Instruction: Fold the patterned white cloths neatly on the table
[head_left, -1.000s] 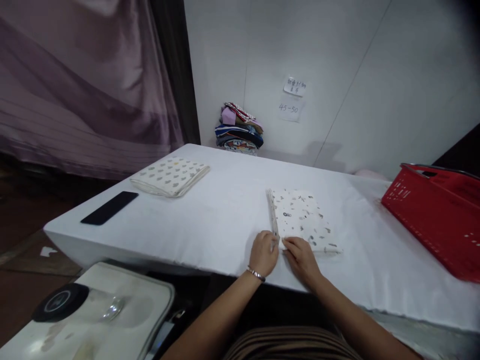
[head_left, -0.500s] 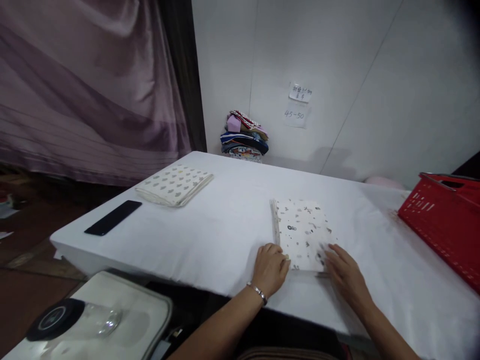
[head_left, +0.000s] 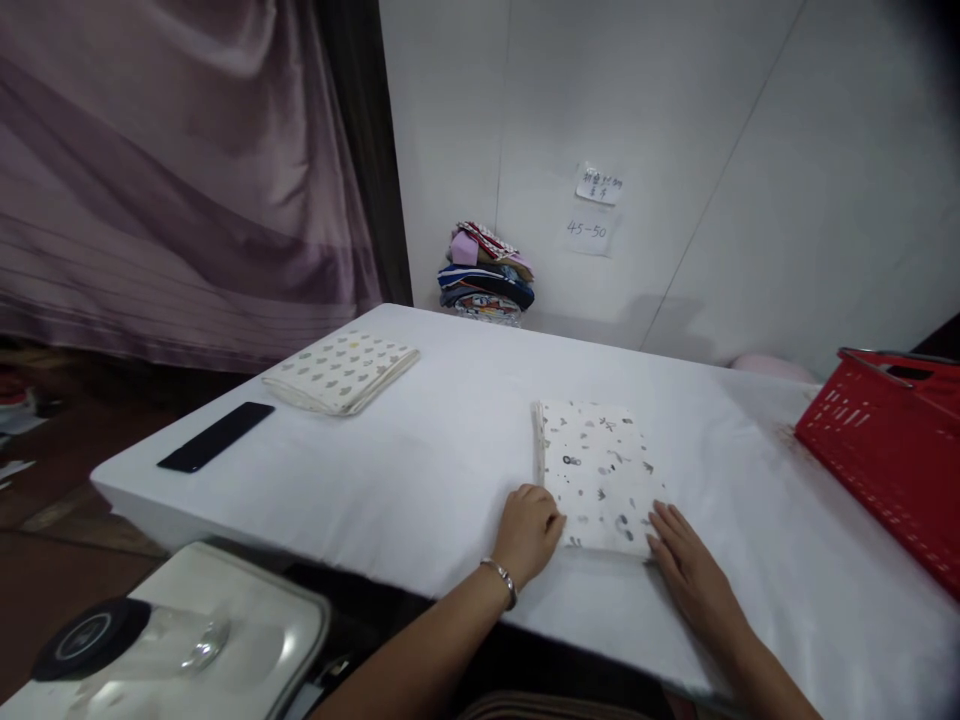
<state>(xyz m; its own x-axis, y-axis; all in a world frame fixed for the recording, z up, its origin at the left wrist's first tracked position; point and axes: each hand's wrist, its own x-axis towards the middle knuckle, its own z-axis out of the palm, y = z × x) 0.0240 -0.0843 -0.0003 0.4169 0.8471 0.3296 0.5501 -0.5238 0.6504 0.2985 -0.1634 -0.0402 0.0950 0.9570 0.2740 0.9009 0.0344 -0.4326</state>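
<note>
A folded white cloth [head_left: 600,475] with small grey and brown prints lies flat on the white-covered table [head_left: 450,450]. At its near left corner, my left hand [head_left: 529,530], with a bracelet on the wrist, has its fingers curled closed on the cloth's edge. My right hand [head_left: 694,575] rests at the near right corner, fingers stretched out and touching the cloth. Farther left lies a second folded cloth [head_left: 341,370], cream with grey leaf-like prints.
A dark flat slab [head_left: 216,437] lies near the table's left edge. On the right stands a red basket [head_left: 885,450]. Piled folded fabrics [head_left: 487,275] sit by the wall behind. A white stool-like surface [head_left: 247,620] at lower left carries a clear bottle with a black lid [head_left: 94,640].
My right hand has moved from beside my left hand to the cloth's near right corner, and its fingers have straightened. My left hand stays at the left corner. The view has shifted slightly.
</note>
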